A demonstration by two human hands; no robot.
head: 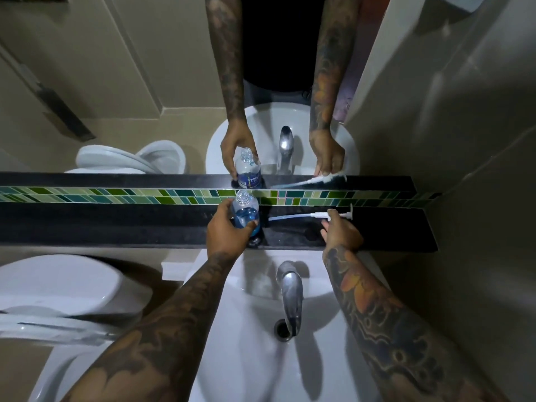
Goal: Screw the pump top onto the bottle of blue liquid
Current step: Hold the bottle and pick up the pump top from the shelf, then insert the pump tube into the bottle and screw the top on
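A clear plastic bottle part full of blue liquid stands upright on the black ledge, its threaded neck uncapped. My left hand is wrapped around its lower body. The white pump top lies flat on the ledge to the right, its long tube pointing left toward the bottle and its head at the right end. My right hand rests over the pump's collar, fingers spread and touching it, without a closed grip.
A mirror above the green tile strip repeats the bottle, pump and both arms. Below the ledge is a white sink with a chrome tap and drain. A toilet stands left, a wall right.
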